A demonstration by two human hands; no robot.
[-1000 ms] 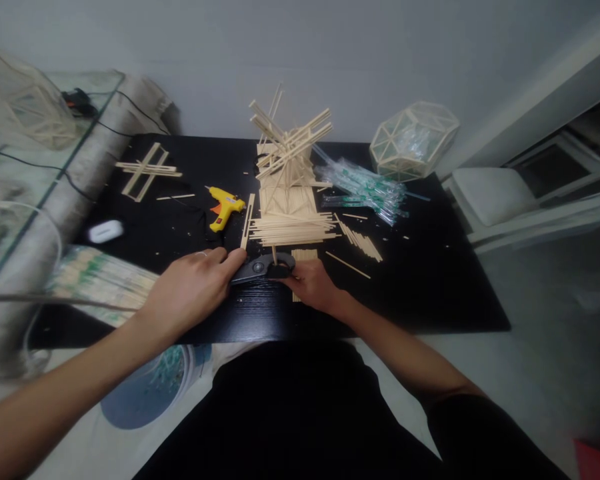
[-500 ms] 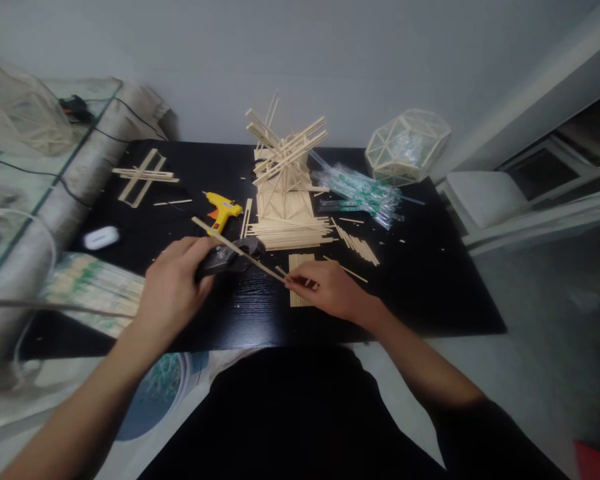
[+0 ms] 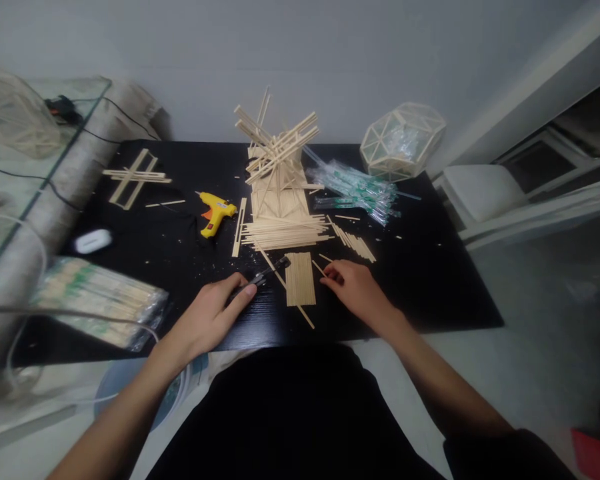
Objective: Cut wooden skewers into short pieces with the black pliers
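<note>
My left hand (image 3: 211,312) is closed around dark pliers (image 3: 266,274), held low over the black table with the tip pointing right. Between the thumb and fingers of my right hand (image 3: 354,288) is a short wooden stick (image 3: 319,268). A flat panel of wooden sticks laid side by side (image 3: 301,280) lies between the two hands. One long wooden stick (image 3: 305,316) lies slantwise, passing by the pliers and the panel's lower left corner. Behind them stands a wooden stick model with crossed blades (image 3: 281,155), and loose sticks (image 3: 286,233) are heaped at its front.
A yellow glue gun (image 3: 215,212) lies left of the model, near a stick cross (image 3: 136,177). Bagged sticks (image 3: 100,300) and a white case (image 3: 93,241) are at the left. Plastic wrappers (image 3: 355,190) and a faceted stick frame (image 3: 403,141) occupy the back right.
The long stick has left my hands and now lies on the table. My left hand has lowered with the pliers; my right hand has shifted right and holds a short stick.
</note>
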